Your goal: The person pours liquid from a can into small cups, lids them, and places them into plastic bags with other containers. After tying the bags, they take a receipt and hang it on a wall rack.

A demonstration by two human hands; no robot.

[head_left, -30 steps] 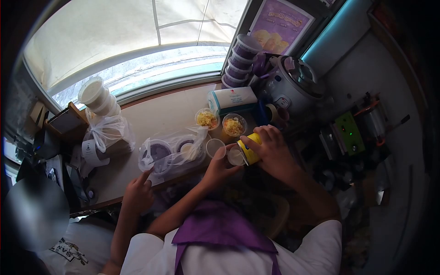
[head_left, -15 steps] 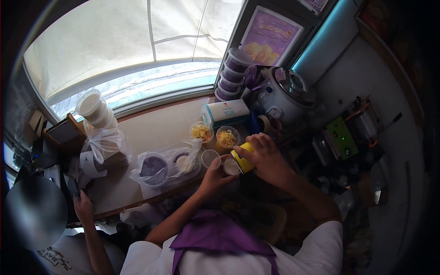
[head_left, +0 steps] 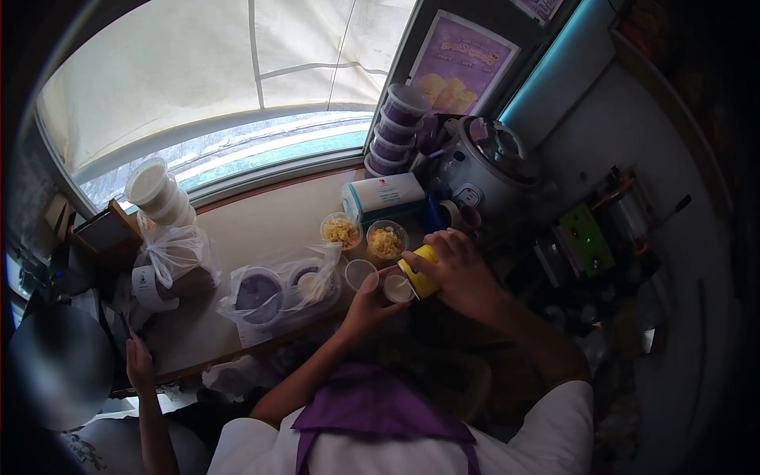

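My left hand (head_left: 369, 311) grips a small clear cup (head_left: 398, 290) near the counter's front edge. Over its rim, my right hand (head_left: 463, 273) holds a yellow can (head_left: 420, 271) tipped toward the cup, and a thin whitish streak shows inside the cup. A second clear cup (head_left: 361, 274) stands just behind my left fingers. Farther back are two clear cups topped with yellow shreds, the left cup (head_left: 342, 232) and the right cup (head_left: 387, 240).
Left of my hands, a plastic bag (head_left: 285, 294) wraps purple-filled tubs. Behind stand a tissue pack (head_left: 385, 195), stacked purple tubs (head_left: 393, 131) and a rice cooker (head_left: 495, 162). A bagged tub stack (head_left: 162, 198) is at left, near another person's hand (head_left: 139, 364).
The view has shifted slightly. A whitish streak now shows more clearly in the cup under the can. My hands keep nearly the same pose.
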